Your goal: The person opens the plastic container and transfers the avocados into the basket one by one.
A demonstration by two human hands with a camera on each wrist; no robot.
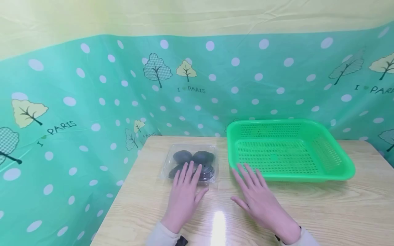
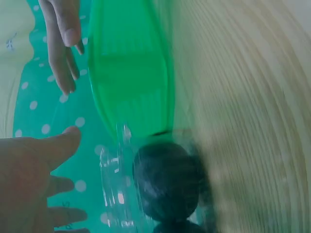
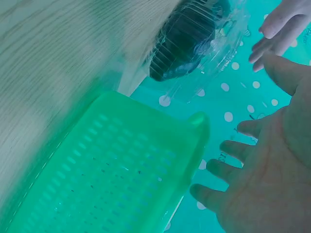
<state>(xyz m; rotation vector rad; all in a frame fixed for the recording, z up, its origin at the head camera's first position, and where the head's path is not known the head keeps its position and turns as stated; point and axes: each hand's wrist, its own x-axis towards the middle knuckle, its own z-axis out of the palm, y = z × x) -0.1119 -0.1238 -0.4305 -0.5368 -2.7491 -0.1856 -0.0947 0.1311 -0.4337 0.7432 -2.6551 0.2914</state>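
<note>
A clear plastic clamshell box (image 1: 167, 155) stands on the wooden table, holding several dark, oval, avocado-like fruits (image 1: 183, 156). My left hand (image 1: 184, 194) is stretched out with fingers straight, its fingertips overlapping the near side of the box in the head view. In the left wrist view, that hand (image 2: 29, 165) shows a gap between its fingers and the box (image 2: 114, 194). My right hand (image 1: 260, 201) spreads its fingers by the near left corner of the green plastic basket (image 1: 292, 177). Nothing is in its grasp; the right wrist view shows its bare palm (image 3: 272, 179).
The basket, perforated and with nothing inside, sits right of the box, a strip of table (image 1: 221, 177) between them. A teal dotted curtain (image 1: 212, 89) hangs behind and along the left side. Table surface (image 1: 138, 205) extends in front of both.
</note>
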